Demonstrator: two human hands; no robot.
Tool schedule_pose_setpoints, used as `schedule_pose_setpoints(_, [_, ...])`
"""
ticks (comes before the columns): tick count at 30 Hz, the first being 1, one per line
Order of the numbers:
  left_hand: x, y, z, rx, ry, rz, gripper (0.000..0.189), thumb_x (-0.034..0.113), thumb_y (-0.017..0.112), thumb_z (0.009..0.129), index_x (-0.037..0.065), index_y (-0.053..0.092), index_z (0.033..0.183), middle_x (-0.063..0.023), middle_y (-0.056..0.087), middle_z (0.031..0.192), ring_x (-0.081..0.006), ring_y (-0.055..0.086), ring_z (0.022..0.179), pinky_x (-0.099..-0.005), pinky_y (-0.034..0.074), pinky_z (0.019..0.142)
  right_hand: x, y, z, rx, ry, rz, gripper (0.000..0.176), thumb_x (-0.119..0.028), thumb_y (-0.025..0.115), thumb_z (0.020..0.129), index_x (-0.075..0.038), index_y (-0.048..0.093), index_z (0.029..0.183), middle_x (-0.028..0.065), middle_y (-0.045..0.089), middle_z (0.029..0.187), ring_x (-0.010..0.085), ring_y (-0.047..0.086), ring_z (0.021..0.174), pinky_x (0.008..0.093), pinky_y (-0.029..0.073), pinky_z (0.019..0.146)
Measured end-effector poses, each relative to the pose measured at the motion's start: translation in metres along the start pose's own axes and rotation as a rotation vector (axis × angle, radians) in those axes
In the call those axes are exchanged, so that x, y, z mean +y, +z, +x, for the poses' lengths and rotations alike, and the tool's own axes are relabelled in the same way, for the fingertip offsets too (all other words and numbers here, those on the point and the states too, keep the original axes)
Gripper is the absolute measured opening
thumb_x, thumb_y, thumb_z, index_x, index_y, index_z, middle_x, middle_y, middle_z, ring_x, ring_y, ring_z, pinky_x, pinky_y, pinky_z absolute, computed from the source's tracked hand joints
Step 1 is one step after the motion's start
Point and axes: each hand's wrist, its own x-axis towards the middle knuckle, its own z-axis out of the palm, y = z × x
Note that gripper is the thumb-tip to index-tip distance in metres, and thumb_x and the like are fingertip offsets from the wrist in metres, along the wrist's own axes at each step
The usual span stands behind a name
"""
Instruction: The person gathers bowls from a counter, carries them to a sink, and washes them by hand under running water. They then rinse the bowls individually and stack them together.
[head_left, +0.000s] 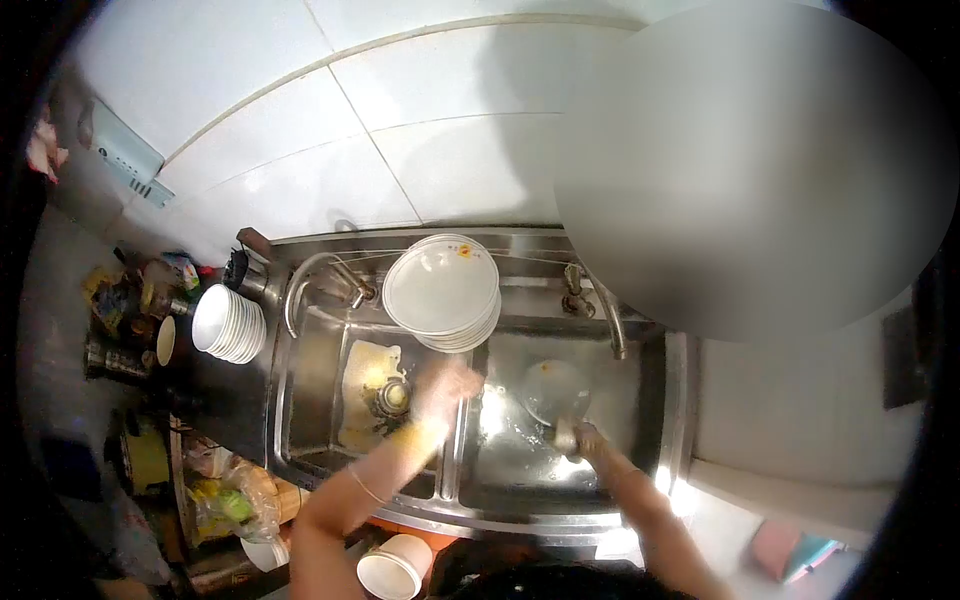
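My left hand [447,388] is over the divider between the two sink basins, just below a stack of white bowls [440,290]. Motion blurs its fingers, so I cannot see whether they hold anything. In the right basin [625,400], a white plate or shallow bowl [556,388] lies in water, its outline faint. My right hand [580,440] is closed at that dish's lower edge, around something small and pale that I cannot make out. The top bowl of the stack carries a small orange pattern.
Food scraps lie around the drain of the left basin [310,400]. Two curved taps, a left tap [300,285] and a right tap [612,320], reach over the sink. Another bowl stack [228,325] stands on the left counter. A white tub [393,568] is below the front edge.
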Motion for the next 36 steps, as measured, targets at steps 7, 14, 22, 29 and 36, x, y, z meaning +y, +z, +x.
schedule_pose_setpoints(7, [-0.286, -0.032, 0.037, 0.362, -0.506, 0.717, 0.059, 0.033, 0.066, 0.071, 0.008, 0.043, 0.119, -0.0079, 0.050, 0.111, -0.0183, 0.046, 0.107, -0.0348, 0.043, 0.082, -0.053, -0.017, -0.061, -0.436, 0.154, -0.112, 0.043, -0.041, 0.052, 0.079, -0.008, 0.054, 0.107, 0.0100, 0.058, 0.096, 0.0194, 0.055, 0.080, 0.0310, 0.046, 0.066])
schedule_pose_setpoints(14, [-0.333, -0.062, 0.029, 0.212, -0.569, 0.217, 0.053, 0.030, 0.064, 0.074, 0.016, 0.041, 0.120, -0.0075, 0.051, 0.107, -0.0198, 0.048, 0.104, -0.0429, 0.039, 0.085, -0.025, -0.035, -0.070, 0.374, 0.381, 0.667, 0.044, -0.042, 0.059, 0.076, -0.006, 0.058, 0.100, 0.0088, 0.060, 0.087, 0.0184, 0.055, 0.076, 0.0305, 0.044, 0.066])
schedule_pose_setpoints(22, [-0.344, -0.074, 0.039, 0.443, -0.379, 0.515, 0.044, 0.016, 0.063, 0.069, 0.006, 0.051, 0.110, -0.0098, 0.058, 0.086, -0.0190, 0.057, 0.065, -0.0321, 0.047, 0.050, -0.068, 0.017, -0.022, 0.519, 0.316, -0.124, 0.042, -0.034, 0.060, 0.076, -0.002, 0.055, 0.103, 0.0093, 0.059, 0.092, 0.0174, 0.054, 0.082, 0.0299, 0.044, 0.069])
schedule_pose_setpoints(29, [-0.352, -0.076, 0.015, 0.269, -0.337, 0.452, 0.084, 0.004, 0.060, 0.062, -0.002, 0.012, 0.131, -0.0151, 0.053, 0.096, -0.0177, 0.055, 0.063, -0.0296, 0.046, 0.053, -0.028, 0.052, 0.044, 0.871, 0.385, 0.405, 0.037, -0.027, 0.056, 0.080, -0.005, 0.051, 0.109, 0.0084, 0.057, 0.099, 0.0195, 0.052, 0.091, 0.0302, 0.044, 0.076])
schedule_pose_setpoints(36, [-0.276, -0.071, 0.029, -0.144, -0.658, 0.351, 0.023, 0.011, 0.057, 0.064, 0.000, 0.057, 0.084, -0.0100, 0.056, 0.077, -0.0183, 0.055, 0.074, -0.0315, 0.045, 0.067, -0.121, 0.071, 0.018, 0.266, 0.004, 0.727, 0.039, -0.029, 0.058, 0.079, -0.011, 0.049, 0.113, 0.0061, 0.053, 0.108, 0.0223, 0.048, 0.101, 0.0313, 0.039, 0.086])
